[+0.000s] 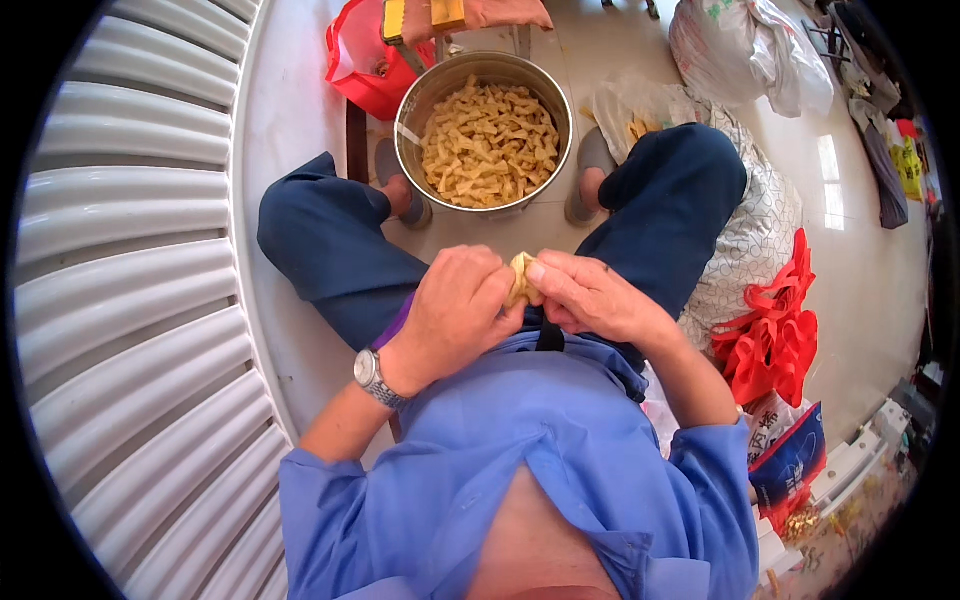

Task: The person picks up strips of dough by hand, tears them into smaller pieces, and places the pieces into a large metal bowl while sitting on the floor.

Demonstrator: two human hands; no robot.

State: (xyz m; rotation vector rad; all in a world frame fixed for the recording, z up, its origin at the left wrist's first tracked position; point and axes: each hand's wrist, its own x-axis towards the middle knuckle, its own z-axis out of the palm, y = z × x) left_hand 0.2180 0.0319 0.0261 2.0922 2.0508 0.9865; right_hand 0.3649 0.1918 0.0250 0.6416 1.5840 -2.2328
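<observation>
In front of my belly, both my hands meet over a small yellow folded piece (521, 278), which looks like folded paper. My left hand (456, 308), with a metal watch on its wrist, has its fingers curled around the left side of the piece. From the other side my right hand (590, 297) pinches it between thumb and fingers. Part of the piece is hidden behind the fingers. Beyond my hands, between my feet, a round metal pot (431, 97) holds a heap of similar yellow pieces (490, 145).
A white ribbed radiator (140, 260) runs along my left. Behind the pot stand a red bag (372, 82) and a small stool with a reddish cover (490, 14). Toward the right are a white plastic bag (745, 50), a patterned sack (745, 230) and red bags (775, 340).
</observation>
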